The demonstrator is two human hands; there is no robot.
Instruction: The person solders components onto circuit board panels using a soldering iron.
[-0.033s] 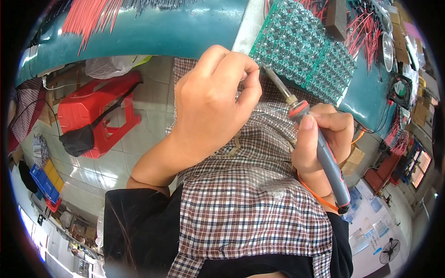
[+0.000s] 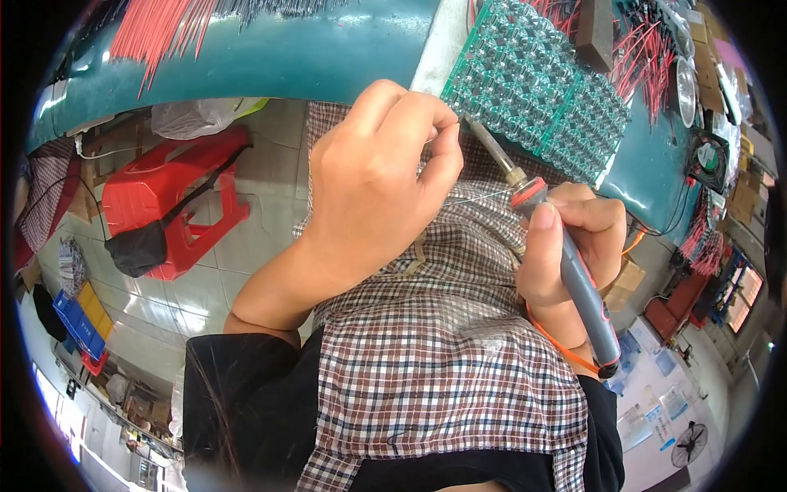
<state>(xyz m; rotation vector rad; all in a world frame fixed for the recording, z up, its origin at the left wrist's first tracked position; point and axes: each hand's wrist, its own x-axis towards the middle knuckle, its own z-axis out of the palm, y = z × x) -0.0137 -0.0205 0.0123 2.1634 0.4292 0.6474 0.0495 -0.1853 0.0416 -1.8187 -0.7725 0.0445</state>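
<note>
My left hand [image 2: 373, 176] is raised in the middle of the view, its fingertips pinched on a thin silvery solder wire [image 2: 484, 197] at the near edge of a green circuit board panel [image 2: 533, 90]. My right hand [image 2: 574, 246] grips a soldering iron [image 2: 574, 279] by its grey handle with a red collar. The metal tip points up and left, ending by my left fingertips at the board's edge. The exact spot where the tip touches is hidden behind my left fingers.
The board lies on a teal table [image 2: 328, 49] with bundles of red wires [image 2: 156, 33] at the back and more at the right. A small black fan [image 2: 709, 156] sits far right. A checked cloth [image 2: 443, 361] covers my lap. A red stool [image 2: 172, 197] with a black bag stands on the tiled floor at left.
</note>
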